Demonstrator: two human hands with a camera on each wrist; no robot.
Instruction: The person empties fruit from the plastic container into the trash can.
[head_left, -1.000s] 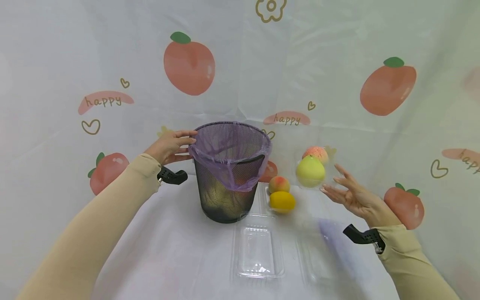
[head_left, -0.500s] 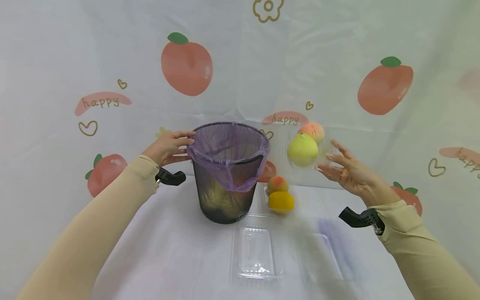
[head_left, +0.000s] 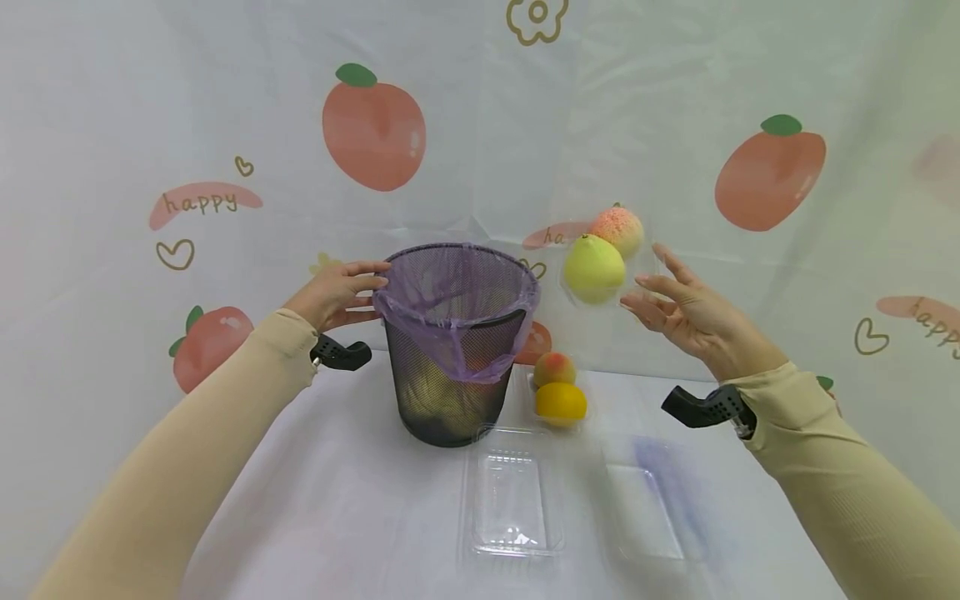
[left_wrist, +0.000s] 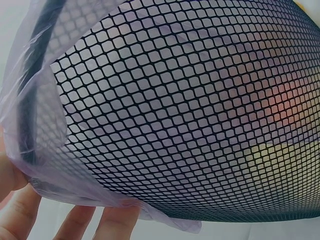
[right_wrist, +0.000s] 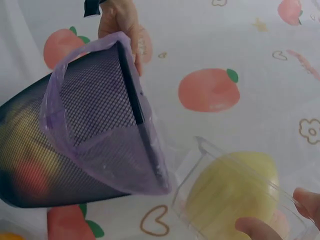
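My left hand (head_left: 333, 293) holds the left rim of a black mesh waste bin (head_left: 420, 367), which stands upright with a purple bag (head_left: 472, 354) folded over its edge. In the left wrist view its fingers (left_wrist: 117, 220) press on the bag outside the mesh. Raised right of the bin, a clear plastic box (right_wrist: 202, 150) is gripped at its right side by my right hand (head_left: 693, 308). That box carries a yellow-green pear-shaped fruit (head_left: 594, 271) and a bumpy pink fruit (head_left: 618, 229). Through the mesh, blurred yellow and red shapes (right_wrist: 32, 177) show inside the bin.
Right of the bin on the white table, another clear box holds a yellow fruit (head_left: 561, 405) and a peach-coloured fruit (head_left: 555, 370). An empty clear box (head_left: 517, 504) lies in front, with another clear box (head_left: 645, 512) beside it. A fruit-printed cloth hangs behind.
My right hand has lifted the box with its two fruits and brought it left, up to the bin's rim height. The left hand has stayed at the rim.
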